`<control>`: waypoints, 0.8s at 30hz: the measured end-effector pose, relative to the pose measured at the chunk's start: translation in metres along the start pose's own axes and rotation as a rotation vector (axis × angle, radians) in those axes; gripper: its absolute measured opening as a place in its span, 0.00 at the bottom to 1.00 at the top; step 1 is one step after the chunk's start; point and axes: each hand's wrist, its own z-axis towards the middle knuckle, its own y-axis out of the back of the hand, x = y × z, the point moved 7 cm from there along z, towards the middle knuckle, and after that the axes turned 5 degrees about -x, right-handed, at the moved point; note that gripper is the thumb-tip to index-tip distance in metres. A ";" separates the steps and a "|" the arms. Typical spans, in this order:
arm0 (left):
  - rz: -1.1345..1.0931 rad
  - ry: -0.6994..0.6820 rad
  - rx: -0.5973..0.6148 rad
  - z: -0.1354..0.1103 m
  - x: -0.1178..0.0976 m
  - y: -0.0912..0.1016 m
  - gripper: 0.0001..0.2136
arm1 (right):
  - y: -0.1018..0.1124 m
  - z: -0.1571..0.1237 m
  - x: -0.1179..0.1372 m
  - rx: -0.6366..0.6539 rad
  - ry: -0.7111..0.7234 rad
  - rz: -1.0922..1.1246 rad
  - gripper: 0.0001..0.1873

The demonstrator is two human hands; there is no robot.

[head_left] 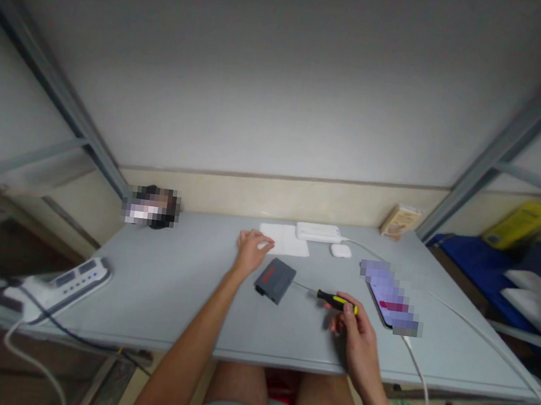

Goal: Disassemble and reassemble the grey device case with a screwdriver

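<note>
My right hand (pixel 357 331) grips the black and yellow handle of a screwdriver (pixel 333 299). Its thin shaft points left, with the tip beside a dark grey flat box (pixel 276 281) marked with red lettering. I cannot tell whether the tip touches the box. My left hand (pixel 251 247) is at the left edge of a white paper sheet (pixel 286 241), thumb and fingertips brought together in a pinch. Whatever lies between those fingertips, if anything, is too small to make out. The grey box lies flat on the desk between both hands.
A white power bank-like block (pixel 318 233) with a cable and a small white case (pixel 341 251) lie behind. To the right are a phone (pixel 389 297) and a small carton (pixel 400 222). A white power strip (pixel 67 286) sits at the left edge of the grey desk (pixel 167 282).
</note>
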 end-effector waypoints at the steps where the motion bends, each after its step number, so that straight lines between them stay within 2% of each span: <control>1: 0.031 -0.020 0.031 0.002 -0.001 -0.004 0.03 | 0.000 0.000 0.001 0.000 0.003 -0.009 0.28; 3: 0.075 -0.070 0.086 0.002 -0.002 -0.012 0.03 | 0.000 -0.001 0.003 -0.006 0.008 -0.023 0.28; 5: 0.104 -0.102 0.093 0.000 -0.001 -0.015 0.04 | 0.000 -0.001 0.005 -0.012 0.009 -0.029 0.28; 8: 0.120 -0.116 0.020 -0.004 0.000 -0.008 0.07 | 0.000 -0.002 0.003 -0.020 0.004 -0.015 0.28; 12: 0.090 -0.075 -0.100 -0.016 0.000 0.013 0.09 | 0.008 -0.002 -0.004 -0.078 0.009 0.017 0.26; 13: 0.057 -0.089 -0.084 -0.022 -0.003 0.016 0.09 | 0.010 -0.001 -0.005 -0.093 0.016 0.010 0.26; 16: -0.096 -0.236 0.141 -0.050 -0.017 0.017 0.10 | 0.012 0.000 -0.006 -0.096 0.047 -0.057 0.26; 18: -0.088 -0.288 0.234 -0.071 -0.021 0.022 0.12 | 0.011 0.000 -0.005 -0.072 0.057 -0.114 0.27; 24: 0.034 -0.314 0.271 -0.112 -0.018 0.045 0.19 | 0.007 -0.001 0.001 -0.058 0.040 -0.204 0.30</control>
